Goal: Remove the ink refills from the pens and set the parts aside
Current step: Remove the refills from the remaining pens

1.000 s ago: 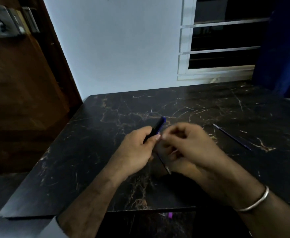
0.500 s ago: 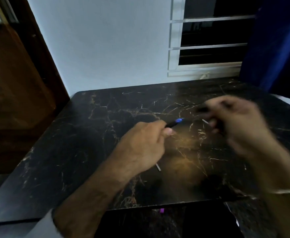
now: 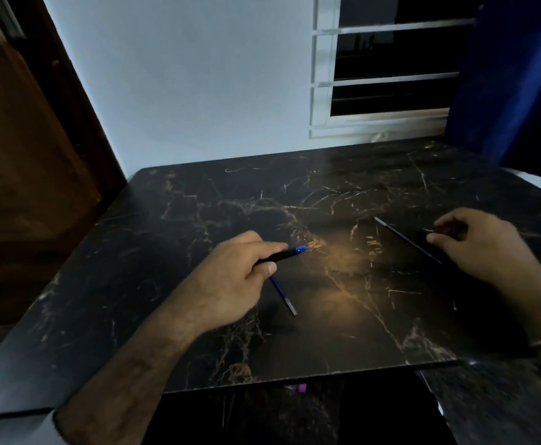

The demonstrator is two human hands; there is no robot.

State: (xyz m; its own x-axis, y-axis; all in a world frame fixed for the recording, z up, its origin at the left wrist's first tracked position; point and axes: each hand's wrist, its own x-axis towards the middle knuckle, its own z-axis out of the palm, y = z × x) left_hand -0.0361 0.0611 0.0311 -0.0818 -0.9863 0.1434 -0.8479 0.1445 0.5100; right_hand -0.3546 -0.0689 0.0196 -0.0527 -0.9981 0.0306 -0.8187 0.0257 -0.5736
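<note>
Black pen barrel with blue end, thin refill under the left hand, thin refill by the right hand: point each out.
black pen barrel with blue end (image 3: pixel 282 255), head view, mid-barrel
thin blue refill (image 3: pixel 283 295), head view, mid-shaft
thin dark refill (image 3: pixel 405 239), head view, mid-shaft

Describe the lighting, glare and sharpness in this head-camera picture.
Head view: the room is dim, and one warm patch of light falls on the dark marble table between the hands; the left hand with its pen is fairly sharp, while the right hand sits in deeper shadow; the window is black, and the wide lens bows the table's edges.
</note>
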